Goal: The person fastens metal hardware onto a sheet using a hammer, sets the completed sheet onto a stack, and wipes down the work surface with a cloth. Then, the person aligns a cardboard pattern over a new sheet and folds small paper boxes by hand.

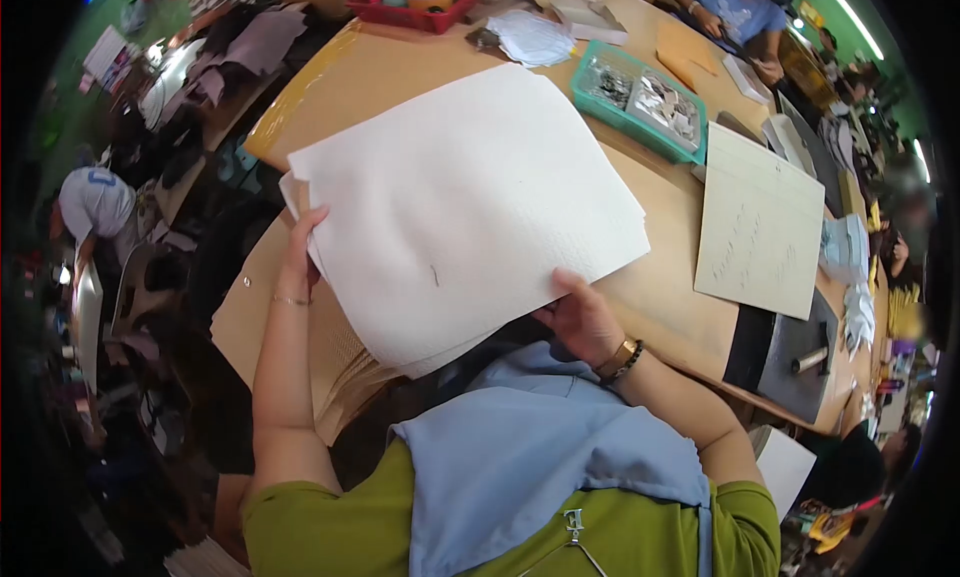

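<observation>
Between my two hands is a stack of large white paper sheets [470, 197], tilted above the table's near edge. The top sheet bows slightly and carries a small dark mark near its lower middle. My left hand [306, 242] grips the left edge, its fingers partly hidden under the paper. At the lower right edge, my right hand [585, 317] pinches the stack with the thumb on top and the fingers beneath. Below the stack at the left lie brown paper sheets [270, 307], partly covered.
On the tan table [660, 307] stands a teal basket [640, 127] of small metal parts. A handwritten cream board [760, 222] lies at the right, near a dark mat [800, 377]. A red tray [420, 17] sits at the back. Other people work on both sides.
</observation>
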Motion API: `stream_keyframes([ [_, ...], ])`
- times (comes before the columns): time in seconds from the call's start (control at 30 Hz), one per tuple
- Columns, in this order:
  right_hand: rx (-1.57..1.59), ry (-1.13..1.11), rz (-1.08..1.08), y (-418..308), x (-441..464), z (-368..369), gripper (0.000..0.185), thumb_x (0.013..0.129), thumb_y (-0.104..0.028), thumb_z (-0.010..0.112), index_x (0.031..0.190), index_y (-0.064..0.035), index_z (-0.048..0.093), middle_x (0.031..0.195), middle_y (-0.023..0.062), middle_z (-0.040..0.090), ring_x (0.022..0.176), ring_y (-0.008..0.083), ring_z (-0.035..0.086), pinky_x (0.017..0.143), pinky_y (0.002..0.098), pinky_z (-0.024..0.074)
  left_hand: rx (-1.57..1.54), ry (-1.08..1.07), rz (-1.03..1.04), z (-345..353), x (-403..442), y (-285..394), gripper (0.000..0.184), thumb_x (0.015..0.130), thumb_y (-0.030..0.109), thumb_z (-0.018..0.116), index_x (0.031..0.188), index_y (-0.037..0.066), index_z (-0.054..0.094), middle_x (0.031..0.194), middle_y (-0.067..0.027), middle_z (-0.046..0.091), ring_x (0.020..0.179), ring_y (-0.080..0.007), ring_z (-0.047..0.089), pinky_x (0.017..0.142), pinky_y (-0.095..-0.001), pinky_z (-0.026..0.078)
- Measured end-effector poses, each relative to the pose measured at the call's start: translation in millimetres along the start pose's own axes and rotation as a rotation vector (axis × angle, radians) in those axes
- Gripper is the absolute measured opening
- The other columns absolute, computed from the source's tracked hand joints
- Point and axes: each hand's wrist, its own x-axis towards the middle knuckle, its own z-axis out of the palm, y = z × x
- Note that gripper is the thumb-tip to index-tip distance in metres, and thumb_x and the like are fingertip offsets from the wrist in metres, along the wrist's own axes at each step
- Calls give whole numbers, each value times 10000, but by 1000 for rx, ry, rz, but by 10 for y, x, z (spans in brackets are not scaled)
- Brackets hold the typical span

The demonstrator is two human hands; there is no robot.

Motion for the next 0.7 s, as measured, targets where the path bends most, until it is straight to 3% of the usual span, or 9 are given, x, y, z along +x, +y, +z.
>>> stream_keyframes([
  [0.13, -103, 66, -105, -232, -26, -126, 611, 906, -438, 587, 1374, -111, 368, 1306, 76, 514, 1184, 226, 525, 939, 453, 477, -44, 85, 3, 96, -180, -182, 576, 889, 347, 584, 1307, -32, 472, 1218, -142, 595, 1094, -234, 594, 928, -346, 483],
  [0.33, -204, 217, -179, -415, 46, -163, 732, 863, -381, 682, 1399, -69, 291, 1350, 112, 452, 1159, 249, 527, 893, 449, 510, -374, 272, 134, 635, -648, -458, 600, 969, 409, 485, 1409, 20, 363, 1410, -104, 445, 1284, -243, 439, 1057, -386, 364],
  [0.53, -269, 189, -122, -534, 41, -107, 756, 855, -379, 693, 1403, -68, 275, 1357, 110, 429, 1144, 261, 523, 898, 457, 499, -189, 390, 350, 633, -718, -751, 613, 977, 475, 432, 1428, 68, 347, 1443, -98, 404, 1317, -262, 398, 1083, -421, 318],
  [0.7, -260, 188, -117, -518, 53, -155, 732, 867, -397, 665, 1406, -70, 293, 1359, 107, 443, 1154, 259, 526, 908, 478, 493, -577, 157, -31, 455, -900, -827, 571, 975, 451, 457, 1390, 66, 384, 1407, -106, 445, 1294, -271, 425, 1065, -460, 350],
])
